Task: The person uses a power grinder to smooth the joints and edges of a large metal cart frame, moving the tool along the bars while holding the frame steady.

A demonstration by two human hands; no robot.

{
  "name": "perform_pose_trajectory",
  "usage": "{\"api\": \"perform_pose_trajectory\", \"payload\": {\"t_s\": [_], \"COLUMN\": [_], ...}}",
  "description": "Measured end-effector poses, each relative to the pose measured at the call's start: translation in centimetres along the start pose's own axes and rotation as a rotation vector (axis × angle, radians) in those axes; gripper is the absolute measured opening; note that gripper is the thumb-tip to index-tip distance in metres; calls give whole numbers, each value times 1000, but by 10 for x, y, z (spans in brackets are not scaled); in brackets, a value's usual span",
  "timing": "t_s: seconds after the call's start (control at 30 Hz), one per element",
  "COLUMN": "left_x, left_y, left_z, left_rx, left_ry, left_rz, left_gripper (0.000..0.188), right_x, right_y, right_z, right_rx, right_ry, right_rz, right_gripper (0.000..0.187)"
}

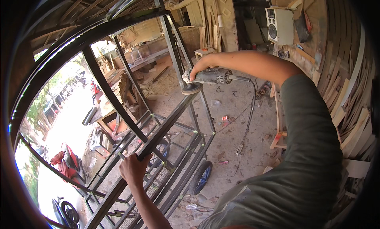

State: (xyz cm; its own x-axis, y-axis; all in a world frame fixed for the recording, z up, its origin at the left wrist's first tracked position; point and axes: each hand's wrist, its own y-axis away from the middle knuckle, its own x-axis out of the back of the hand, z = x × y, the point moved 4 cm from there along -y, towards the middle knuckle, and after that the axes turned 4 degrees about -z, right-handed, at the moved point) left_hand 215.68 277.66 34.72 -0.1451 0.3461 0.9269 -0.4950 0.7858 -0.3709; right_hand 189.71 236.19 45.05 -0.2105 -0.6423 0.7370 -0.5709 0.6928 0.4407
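Note:
An angle grinder (pixel 215 76) with a round disc (pixel 192 89) is gripped at its head by my right hand (pixel 202 66), the arm stretched out across the view. The disc lies at the far end of a dark metal rail (pixel 166 124), close to an upright post; whether it touches the metal I cannot tell. My left hand (pixel 134 167) is wrapped round the same rail nearer to me. The rail belongs to a tall welded metal frame, with a curved bar (pixel 59 47) at the upper left and blue-rimmed wheels (pixel 202 177) below.
A power cord (pixel 253 106) hangs from the grinder to the littered floor. Stacked wood strips (pixel 348 98) line the right side, near a wooden stand (pixel 278 138). A white speaker (pixel 279 26) is on the back wall. Motorbikes (pixel 67 211) stand outside at left.

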Motion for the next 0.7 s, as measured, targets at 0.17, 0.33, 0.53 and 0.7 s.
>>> {"api": "perform_pose_trajectory", "payload": {"t_s": [0.17,0.33,0.53,0.7], "left_x": [3,5,0,2], "left_y": [1,-2,-3,-3], "left_z": [1,7,6,13], "left_rx": [20,77,68,78], "left_ry": [-6,5,-39,-26], "left_rz": [-12,-74,-23,-53], "left_gripper": [60,61,58,60], "right_x": [-2,4,-63,-144], "right_y": [15,48,69,34], "right_z": [14,73,171,207], "right_rx": [26,87,482,388], "right_ry": [-127,-74,-356,-526], "right_rz": [-143,45,477,908], "right_gripper": [87,91,67,74]}}
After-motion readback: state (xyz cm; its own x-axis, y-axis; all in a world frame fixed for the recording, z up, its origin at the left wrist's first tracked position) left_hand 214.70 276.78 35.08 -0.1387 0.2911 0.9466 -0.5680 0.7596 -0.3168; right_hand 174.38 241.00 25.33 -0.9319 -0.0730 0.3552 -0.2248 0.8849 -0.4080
